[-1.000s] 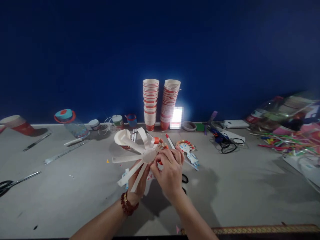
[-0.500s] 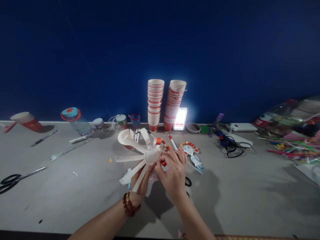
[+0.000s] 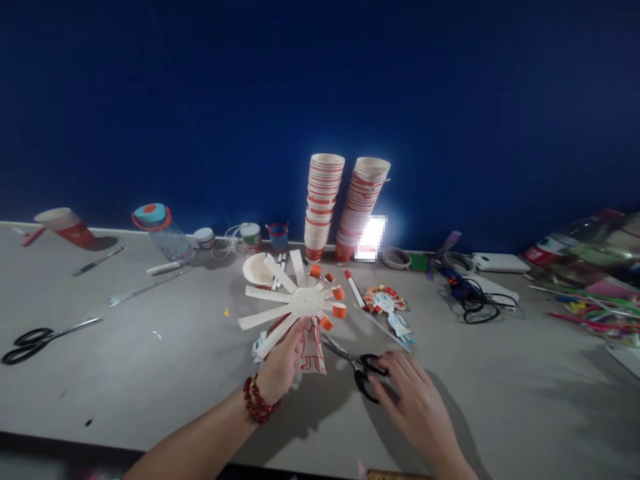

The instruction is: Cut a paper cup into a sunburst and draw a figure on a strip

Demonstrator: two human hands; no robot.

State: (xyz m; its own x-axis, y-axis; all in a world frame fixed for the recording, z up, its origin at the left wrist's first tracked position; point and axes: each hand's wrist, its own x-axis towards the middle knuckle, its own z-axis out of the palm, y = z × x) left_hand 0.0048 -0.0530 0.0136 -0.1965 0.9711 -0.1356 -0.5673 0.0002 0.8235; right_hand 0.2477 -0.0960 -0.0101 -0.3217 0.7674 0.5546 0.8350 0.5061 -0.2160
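My left hand (image 3: 280,363) is closed around a cut paper cup (image 3: 307,303), its white round base facing me and its strips fanned out. Long straight strips point left and up, while several on the right are curled into rolls showing orange. Just below it is a paper cutout (image 3: 313,350) with a dress and feet drawn in red; whether it is attached cannot be made out. Over the black handles of a pair of scissors (image 3: 357,365) is my right hand (image 3: 413,393), thumb and fingers apart at the handle loops. The scissors lie on the table with their blades towards the cup.
Two tall stacks of paper cups (image 3: 324,207) stand by the blue wall. A finished paper figure (image 3: 387,303) and a red-capped marker (image 3: 354,288) lie right of the cut cup. Other scissors (image 3: 47,339), a ruler (image 3: 150,287) and a water bottle (image 3: 167,237) are on the left.
My right hand has left the cup's curled strips and moved down and right to the scissors. My left hand still holds the cup, and the red-drawn cutout shows more fully.
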